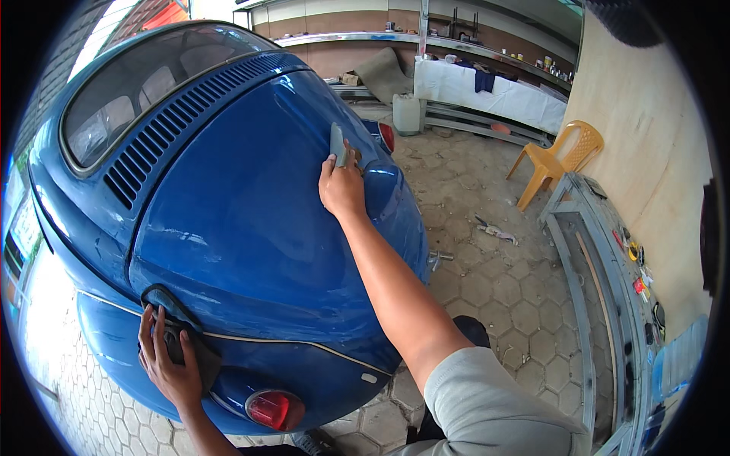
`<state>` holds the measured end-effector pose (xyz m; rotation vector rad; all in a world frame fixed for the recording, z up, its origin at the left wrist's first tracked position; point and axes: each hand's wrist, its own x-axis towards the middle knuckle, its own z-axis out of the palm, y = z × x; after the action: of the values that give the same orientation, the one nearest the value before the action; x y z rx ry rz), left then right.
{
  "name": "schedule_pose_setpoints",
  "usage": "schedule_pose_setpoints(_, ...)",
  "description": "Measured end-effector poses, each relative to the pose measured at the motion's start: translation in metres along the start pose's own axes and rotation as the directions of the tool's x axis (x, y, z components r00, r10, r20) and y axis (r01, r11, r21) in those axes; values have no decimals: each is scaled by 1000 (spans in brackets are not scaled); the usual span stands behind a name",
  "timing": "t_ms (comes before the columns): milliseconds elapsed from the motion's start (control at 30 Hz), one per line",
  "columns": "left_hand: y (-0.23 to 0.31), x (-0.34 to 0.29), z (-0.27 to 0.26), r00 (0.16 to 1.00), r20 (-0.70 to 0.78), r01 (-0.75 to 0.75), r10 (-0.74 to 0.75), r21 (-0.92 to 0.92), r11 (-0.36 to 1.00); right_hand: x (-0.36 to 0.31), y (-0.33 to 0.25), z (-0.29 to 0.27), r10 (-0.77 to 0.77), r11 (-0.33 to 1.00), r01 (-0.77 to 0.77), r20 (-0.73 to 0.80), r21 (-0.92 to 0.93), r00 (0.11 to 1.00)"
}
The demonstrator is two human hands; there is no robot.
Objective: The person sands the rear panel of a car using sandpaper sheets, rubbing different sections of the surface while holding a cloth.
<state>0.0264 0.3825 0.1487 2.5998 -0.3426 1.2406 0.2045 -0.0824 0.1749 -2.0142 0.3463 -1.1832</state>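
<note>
The rounded rear of a blue car (236, 197) fills the left and middle. My right hand (344, 185) is closed on a flat grey-green strip (337, 140), held against the right side of the rear lid. My left hand (169, 357) is lower left, its fingers curled over a dark, limp piece of material (207, 363) by the fender; its kind is unclear. A dark loop (163, 298) rises past the fingertips. Close to that hand is a red tail light (275, 409). Pale scuffs and smears mark the lid's paint.
A yellow plastic chair (559, 159) stands on the paved floor (525, 304) at right. Nearer is a grey metal bench (566, 243) with small items on it. A whitish jerrycan (407, 114) sits behind the car, before a long shelf (494, 53). A rag-like thing (498, 230) lies on the floor.
</note>
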Motion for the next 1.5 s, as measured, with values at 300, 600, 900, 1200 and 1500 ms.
schedule_pose_setpoints(300,-2,0,1,1000,-17,0,0,13,1000,-22,-17,-20,76,997,-76,40,2,996)
schedule_pose_setpoints(600,-4,2,3,999,-50,-3,3,-1,1000,2,-7,-1,60,987,-57,15,-149,998)
schedule_pose_setpoints(900,9,3,10,998,-60,-6,4,-40,999,41,5,-24,123,981,-103,118,-165,985)
schedule_pose_setpoints(1200,8,1,9,999,-50,7,-9,-49,999,29,-12,-37,123,991,-117,92,-67,988)
schedule_pose_setpoints(1500,14,4,10,999,-46,13,-16,-58,998,17,-8,-27,58,998,-60,86,23,995)
